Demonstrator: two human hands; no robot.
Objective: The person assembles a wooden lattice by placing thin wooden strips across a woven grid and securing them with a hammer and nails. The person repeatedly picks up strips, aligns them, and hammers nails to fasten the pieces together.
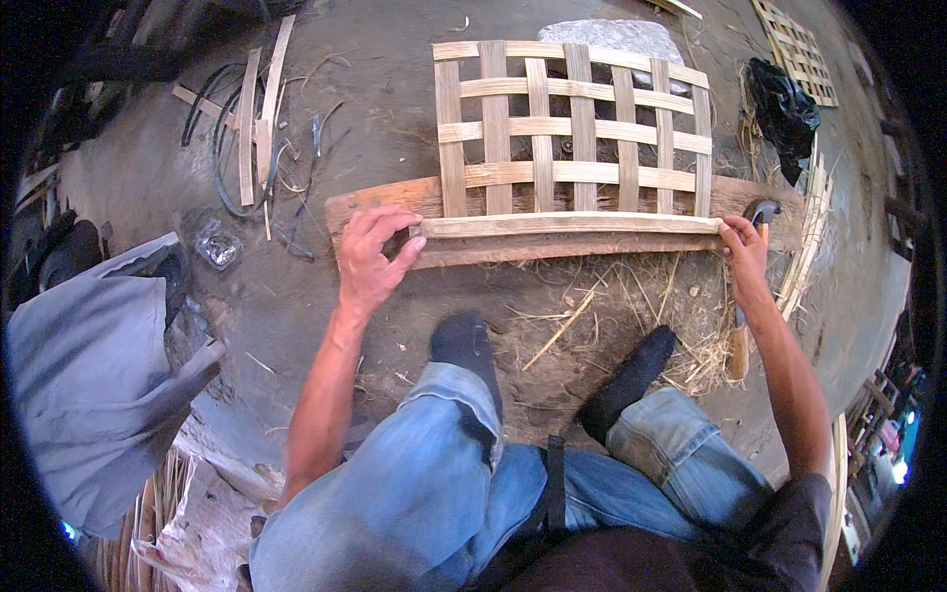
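Note:
A woven lattice panel (582,89) of flat pale bamboo strips lies in front of me, its near edge on a long wooden board (523,250). Along that edge runs a thicker bamboo strip (572,226). My left hand (370,259) pinches the strip's left end between thumb and fingers. At the right end, my right hand (747,252) grips the same strip with its fingertips. Right beside that hand is a hammer (764,211), its dark head on the board and its handle partly hidden by my wrist.
A pale stone (621,44) sits under the panel's far edge. Loose bamboo strips (252,128) and dark bands lie at left, near a clear crumpled plastic piece (217,245). Rightward are a black plastic bag (784,109), another woven panel (799,54) and shavings (705,345).

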